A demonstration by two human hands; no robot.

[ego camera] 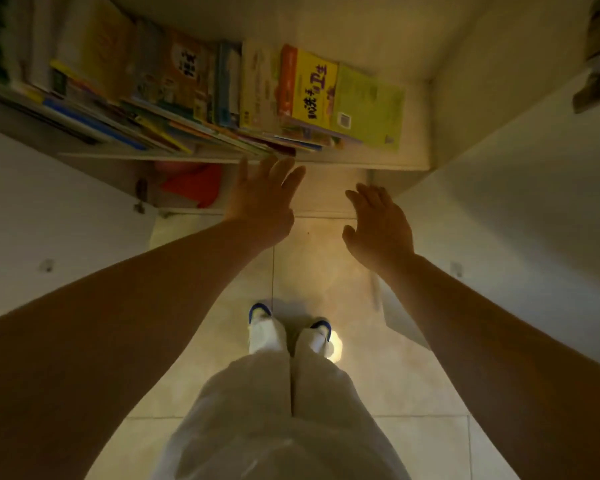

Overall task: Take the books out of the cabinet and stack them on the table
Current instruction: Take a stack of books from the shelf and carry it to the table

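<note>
A row of thin, colourful books (201, 95) leans along a shelf of the open cabinet (378, 164). The rightmost ones are a yellow-and-orange book (309, 84) and a light green book (371, 109), both lying tilted. My left hand (262, 199) is stretched out with its fingers spread, fingertips just below the shelf's front edge under the books. My right hand (381, 223) is open too, lower and to the right, touching nothing. Neither hand holds anything. No table is in view.
White cabinet doors stand open on the left (49, 209) and the right (516, 202). A red object (194, 183) sits on the shelf below. My legs in pale trousers and white-and-blue shoes (260, 315) stand on the tiled floor (413, 393).
</note>
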